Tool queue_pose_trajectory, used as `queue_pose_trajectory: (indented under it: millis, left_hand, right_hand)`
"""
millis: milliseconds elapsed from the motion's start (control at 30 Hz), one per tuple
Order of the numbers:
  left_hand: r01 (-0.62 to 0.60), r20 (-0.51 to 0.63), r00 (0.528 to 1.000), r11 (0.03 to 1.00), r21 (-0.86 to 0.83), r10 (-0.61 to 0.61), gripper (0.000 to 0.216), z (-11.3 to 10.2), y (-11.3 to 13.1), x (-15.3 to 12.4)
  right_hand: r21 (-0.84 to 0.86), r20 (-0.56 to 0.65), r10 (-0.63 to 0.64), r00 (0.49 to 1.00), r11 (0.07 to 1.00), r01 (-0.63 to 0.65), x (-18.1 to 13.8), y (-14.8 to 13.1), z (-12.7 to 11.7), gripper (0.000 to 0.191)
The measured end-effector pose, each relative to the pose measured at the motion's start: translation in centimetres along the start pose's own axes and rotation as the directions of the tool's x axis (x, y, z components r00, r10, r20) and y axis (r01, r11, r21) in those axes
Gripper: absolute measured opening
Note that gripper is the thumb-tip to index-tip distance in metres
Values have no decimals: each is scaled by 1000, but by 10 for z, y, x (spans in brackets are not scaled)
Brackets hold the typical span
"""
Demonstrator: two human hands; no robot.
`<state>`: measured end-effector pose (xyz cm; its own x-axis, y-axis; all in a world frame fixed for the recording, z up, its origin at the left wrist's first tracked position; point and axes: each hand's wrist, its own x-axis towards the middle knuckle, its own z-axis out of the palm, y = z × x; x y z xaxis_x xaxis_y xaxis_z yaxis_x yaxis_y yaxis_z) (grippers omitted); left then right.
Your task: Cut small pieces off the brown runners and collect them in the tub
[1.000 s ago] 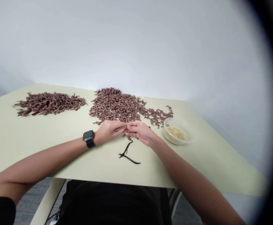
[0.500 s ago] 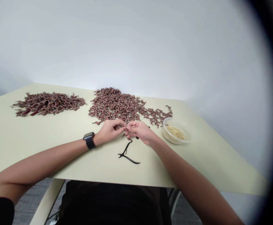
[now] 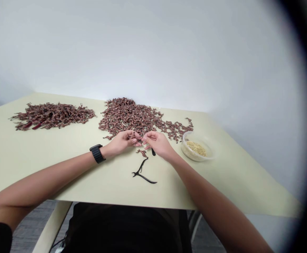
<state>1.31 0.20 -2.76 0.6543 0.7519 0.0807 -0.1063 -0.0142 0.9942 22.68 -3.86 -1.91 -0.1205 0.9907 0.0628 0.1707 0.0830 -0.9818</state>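
My left hand (image 3: 126, 142), a dark watch on its wrist, has its fingers curled round a small reddish-brown piece, mostly hidden in the grip. My right hand (image 3: 157, 143) meets it fingertip to fingertip in a pinch; whatever lies between those fingers is too small to make out. Below the hands one loose knobbly reddish-brown piece (image 3: 142, 153) lies on the table. Beside it, a black handle-like end (image 3: 153, 151) sticks out from under my right hand. Nearer to me, black cuticle nippers (image 3: 139, 173) rest with their handles spread.
Behind my hands spreads a large heap of reddish-brown pieces (image 3: 127, 116). Another heap (image 3: 55, 116) with two dark-red strips lies to the left. A clear plastic bowl (image 3: 189, 154) at the right holds small yellow bits (image 3: 197, 148). The pale table (image 3: 90, 186) meets a white wall.
Both hands have lifted slightly and their fingers have opened a little, uncovering the loose piece and black end below. The left wrist has turned. The nippers stay put.
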Motion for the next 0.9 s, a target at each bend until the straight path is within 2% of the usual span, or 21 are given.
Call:
queue_pose_trajectory:
  millis: [233, 333, 433, 533, 667, 800, 900]
  left_hand:
    - [-14, 20, 1000, 987, 159, 11, 33, -2, 10, -4]
    - [-53, 12, 999, 947, 315, 52, 30, 1, 15, -6]
    - [-67, -36, 995, 898, 435, 92, 29, 3, 20, -8]
    - [-63, -92, 990, 917, 394, 107, 29, 3, 22, -7]
    - [-46, -109, 990, 943, 329, 86, 29, 1, 20, -7]
    - [-45, -161, 982, 950, 309, 99, 27, 1, 14, -5]
    - [-72, -152, 980, 943, 324, 127, 29, 3, 11, -4]
  right_hand:
    - [-166, -8, -243, 970, 957, 238, -4, -5, 1, 18]
    - [-230, 28, -277, 960, 933, 276, -5, -6, 2, 15]
    - [-254, 49, -217, 975, 941, 222, -6, -3, 4, 16]
    - [-219, 51, -166, 985, 960, 173, -6, 0, 6, 18]
    - [-41, 95, -64, 993, 997, 68, -7, 0, 11, 24]
    - [178, 185, 0, 983, 984, -34, -9, -4, 14, 32]
    - [180, 165, 21, 986, 982, -51, -11, -10, 13, 35]
